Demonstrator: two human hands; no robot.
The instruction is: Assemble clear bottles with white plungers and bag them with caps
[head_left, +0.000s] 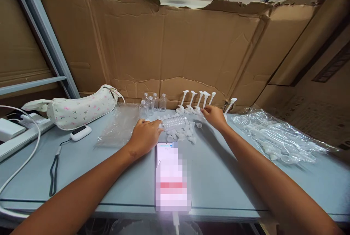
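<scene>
Leftmost, a floral fabric pouch (79,110) lies on the grey table (232,176), soft and curved, with a white glossy device (81,133) and its black strap just in front. Next comes a flat clear plastic bag (117,127), then a group of small clear bottles (152,104) standing upright against the cardboard wall (175,49). The left hand (144,136) has its fingers closed around one end of a ribbed clear bottle (174,122), which lies on its side; its long axis runs left to right, extending rightward from the fingers, above a scatter of small white caps (183,133). A phone (171,176) lies flat just near of that hand. Further right, a row of white plastic pumps (194,100) stands leaning on the cardboard; the right hand (214,116) is at the row, fingertips pinched on one pump (205,98). The right hand is the nearer to the pumps, the left to the bottles. Rightmost, a crinkled clear bag of parts (276,138) lies on the table.
</scene>
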